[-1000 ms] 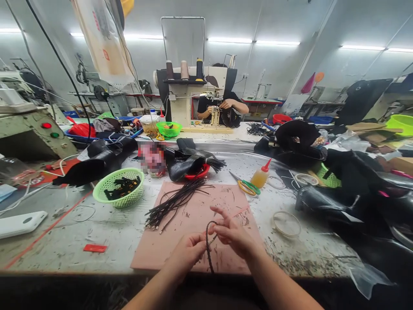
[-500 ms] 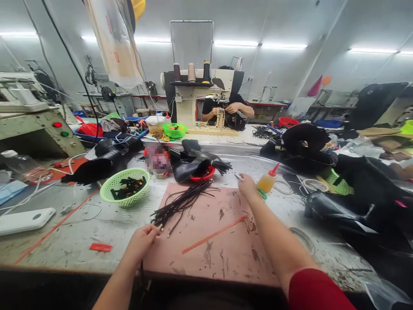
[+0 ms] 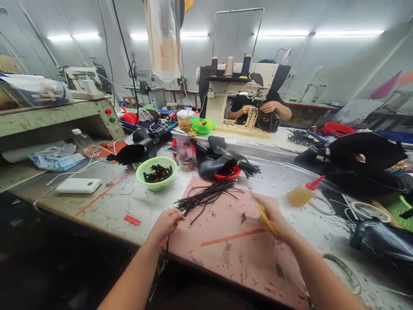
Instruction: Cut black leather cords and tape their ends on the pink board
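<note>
My left hand [image 3: 168, 221] pinches the end of a thin black strap at the mat's left edge, and a length of it [image 3: 167, 247] dangles below. Just beyond those fingers, a bundle of black straps [image 3: 211, 193] lies on the pinkish mat [image 3: 222, 275]. Over the mat's right side, my right hand [image 3: 277, 219] is closed around a slim yellow-handled tool [image 3: 266, 219]. Motion blur hides the tool's tip and exact kind. An orange strip [image 3: 232, 237] lies flat on the mat between my hands.
A green basket [image 3: 156, 174] of small black pieces stands left of the bundle. Black boots [image 3: 209, 161] lie behind the mat. To the right are a glue bottle [image 3: 303, 194] and a tape roll [image 3: 370, 212]. Across the table, a person's hands [image 3: 271, 106] work at a sewing machine [image 3: 219, 97].
My view has turned left, so the scene sits further right. My right hand has drawn back from beside the glue bottle toward me, and the yellow tool now shows. My left hand keeps its pinch.
</note>
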Motion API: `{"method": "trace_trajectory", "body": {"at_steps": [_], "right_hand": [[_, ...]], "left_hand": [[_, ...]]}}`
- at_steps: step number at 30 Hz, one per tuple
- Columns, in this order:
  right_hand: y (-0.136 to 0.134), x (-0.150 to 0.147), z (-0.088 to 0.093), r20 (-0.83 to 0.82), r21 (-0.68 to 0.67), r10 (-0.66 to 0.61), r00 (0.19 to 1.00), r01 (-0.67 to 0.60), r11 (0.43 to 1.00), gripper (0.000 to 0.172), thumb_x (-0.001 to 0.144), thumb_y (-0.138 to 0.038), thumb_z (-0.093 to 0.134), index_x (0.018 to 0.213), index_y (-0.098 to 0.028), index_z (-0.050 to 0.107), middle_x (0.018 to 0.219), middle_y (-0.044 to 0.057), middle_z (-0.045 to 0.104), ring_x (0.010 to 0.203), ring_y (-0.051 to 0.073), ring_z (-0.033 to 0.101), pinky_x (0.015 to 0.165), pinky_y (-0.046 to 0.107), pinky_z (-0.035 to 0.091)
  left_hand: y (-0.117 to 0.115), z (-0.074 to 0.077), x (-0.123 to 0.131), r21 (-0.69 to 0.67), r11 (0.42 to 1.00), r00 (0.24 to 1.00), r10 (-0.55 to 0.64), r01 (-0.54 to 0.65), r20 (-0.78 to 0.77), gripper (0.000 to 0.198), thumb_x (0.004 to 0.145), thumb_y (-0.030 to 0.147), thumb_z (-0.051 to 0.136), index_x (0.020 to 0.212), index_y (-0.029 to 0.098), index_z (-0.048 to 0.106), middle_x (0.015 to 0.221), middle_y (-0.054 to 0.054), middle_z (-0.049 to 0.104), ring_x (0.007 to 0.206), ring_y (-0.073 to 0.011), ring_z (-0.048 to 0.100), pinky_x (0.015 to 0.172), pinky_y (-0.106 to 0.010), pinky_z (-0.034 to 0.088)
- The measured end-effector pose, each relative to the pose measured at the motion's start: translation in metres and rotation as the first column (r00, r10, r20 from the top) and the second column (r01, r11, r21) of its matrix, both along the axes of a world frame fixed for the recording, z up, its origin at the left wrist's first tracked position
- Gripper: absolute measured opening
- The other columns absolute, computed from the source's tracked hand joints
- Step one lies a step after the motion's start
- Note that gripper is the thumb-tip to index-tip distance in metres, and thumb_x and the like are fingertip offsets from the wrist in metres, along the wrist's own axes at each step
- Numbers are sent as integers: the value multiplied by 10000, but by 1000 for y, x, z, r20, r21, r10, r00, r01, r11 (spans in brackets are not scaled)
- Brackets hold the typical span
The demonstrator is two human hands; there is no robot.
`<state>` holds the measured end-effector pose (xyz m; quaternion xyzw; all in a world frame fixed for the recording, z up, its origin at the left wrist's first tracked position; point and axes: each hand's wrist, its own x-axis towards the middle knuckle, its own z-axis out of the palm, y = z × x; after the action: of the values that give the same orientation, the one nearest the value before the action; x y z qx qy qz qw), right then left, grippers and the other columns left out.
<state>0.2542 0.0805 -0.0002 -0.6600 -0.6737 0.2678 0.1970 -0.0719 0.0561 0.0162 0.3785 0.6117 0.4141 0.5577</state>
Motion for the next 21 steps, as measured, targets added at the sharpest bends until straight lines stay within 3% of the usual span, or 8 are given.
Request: {"method": "trace_trajectory", "body": {"at_steps": [2,4,7,11,21], "right_hand": [[-25,-35,8,-177,-95,202,963,-221,971,539,691,-322,531,1208,-190,454,882,50,630,796,228,575,702,324,434],[-45,-65,19,-283,-160,342,896,-396,904,435,741,-399,488,1130,-204,488,788,26,607,731,203,552,662,302,422],[-57,-95,31,-353,-205,455,818,-541,815,353,782,-424,447,1072,-226,489,748,-1,576,669,162,510,618,262,395],[-53,-111,32,-369,-180,477,798,-565,805,357,785,-431,435,1063,-217,495,743,0,555,671,159,492,631,267,382],[-52,-120,4,-558,-39,419,717,-527,849,396,765,-519,477,997,-218,587,710,10,562,734,184,511,687,293,419]], "left_hand": [[0,2,2,5,1000,999,12,-12,41,215,513,357,554,487,146,522,344,105,307,308,-15,167,373,-190,56],[0,4,3,8,1000,997,21,-21,80,212,514,351,560,485,145,518,337,103,313,301,-10,160,367,-186,52],[-1,7,6,12,999,991,33,-35,131,204,523,336,561,480,143,511,332,102,313,299,-5,159,361,-176,58],[-3,9,9,19,999,983,47,-51,180,192,523,318,567,482,140,508,328,106,300,302,0,150,358,-166,61],[-1,3,9,38,995,970,77,-88,229,173,502,296,574,490,134,514,358,105,305,340,-6,151,376,-166,56]]}}
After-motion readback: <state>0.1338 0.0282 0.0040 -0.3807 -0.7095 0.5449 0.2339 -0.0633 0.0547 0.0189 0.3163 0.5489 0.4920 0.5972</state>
